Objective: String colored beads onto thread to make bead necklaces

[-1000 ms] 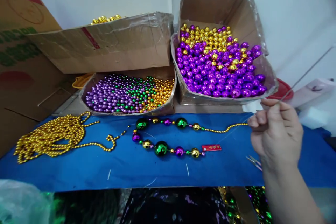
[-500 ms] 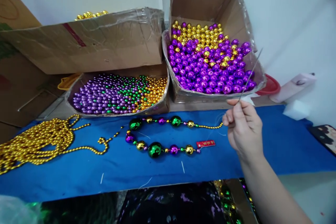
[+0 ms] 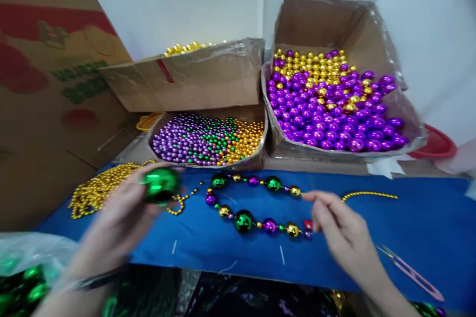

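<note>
My left hand (image 3: 124, 205), blurred by motion, holds a large shiny green ball (image 3: 161, 185) above the blue cloth, left of the bead string. The bead string (image 3: 243, 221) lies in a C shape, with green, purple and gold balls and tiny beads between. My right hand (image 3: 344, 230) has thumb and forefinger closed at the string's upper right end, beside a gold ball (image 3: 295, 191). A run of small gold beads (image 3: 370, 193) shows beyond that hand. Partly hidden by my right fingers is a red tag (image 3: 308, 225).
Behind stand a box of small beads (image 3: 208, 141) and a box of purple and gold balls (image 3: 327, 114). Gold bead strands (image 3: 100, 190) lie left. A plastic bag (image 3: 33, 245) with green balls is lower left; a pink-handled tool (image 3: 412, 272) lies right.
My left hand has come into view with a green ball. My right hand has lowered to the string's end, and the thin wire it held up is no longer seen. The view has shifted left.
</note>
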Demonstrator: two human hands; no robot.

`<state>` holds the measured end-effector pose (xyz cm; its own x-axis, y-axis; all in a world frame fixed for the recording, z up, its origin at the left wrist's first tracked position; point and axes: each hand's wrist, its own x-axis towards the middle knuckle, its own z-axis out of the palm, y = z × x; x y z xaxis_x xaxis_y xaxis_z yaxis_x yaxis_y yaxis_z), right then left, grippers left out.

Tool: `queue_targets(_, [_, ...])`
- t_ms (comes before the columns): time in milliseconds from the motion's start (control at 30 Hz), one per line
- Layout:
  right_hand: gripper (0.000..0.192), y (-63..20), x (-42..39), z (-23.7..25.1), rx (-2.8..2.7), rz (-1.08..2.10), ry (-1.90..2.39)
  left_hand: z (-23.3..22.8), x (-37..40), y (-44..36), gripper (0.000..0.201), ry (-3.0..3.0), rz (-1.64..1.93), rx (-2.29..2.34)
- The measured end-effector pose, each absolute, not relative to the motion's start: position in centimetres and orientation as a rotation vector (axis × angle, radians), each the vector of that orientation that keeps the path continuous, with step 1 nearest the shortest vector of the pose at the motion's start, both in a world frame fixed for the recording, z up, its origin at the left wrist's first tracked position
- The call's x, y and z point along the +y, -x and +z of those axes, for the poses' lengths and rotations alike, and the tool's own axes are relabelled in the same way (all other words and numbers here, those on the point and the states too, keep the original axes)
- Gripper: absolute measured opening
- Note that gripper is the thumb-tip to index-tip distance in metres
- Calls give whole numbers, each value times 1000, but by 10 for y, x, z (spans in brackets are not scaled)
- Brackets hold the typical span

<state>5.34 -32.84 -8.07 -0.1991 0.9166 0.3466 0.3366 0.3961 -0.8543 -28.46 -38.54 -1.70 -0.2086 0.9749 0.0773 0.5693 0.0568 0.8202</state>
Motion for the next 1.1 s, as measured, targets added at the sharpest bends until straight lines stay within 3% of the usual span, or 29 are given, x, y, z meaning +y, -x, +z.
queue_targets(100, [22, -42, -347, -95, -2020, 727, 1017, -44, -346, 243, 50, -935, 1218, 1272])
queue_targets(167, [23, -40, -356, -104, -2071, 700, 983, -57, -328, 215, 42, -678, 1230, 1024])
queue_targets(333, [25, -46, -366, -117, -2071, 690, 1027, -63, -317, 182, 28, -388, 1271, 814])
queue_targets(433, [25, -50, -368, -119, -2067, 648, 1045, -64, -317, 182, 33, -530, 1238, 798])
queue_targets(600, [26, -57, -364, -117, -2032, 545, 1090, -72, -316, 191, 59, -1169, 1178, 939])
queue_targets(1100, [27, -67, -353, -123, -2232, 295, 1154, -76, -315, 213, 61, -1448, 976, 970])
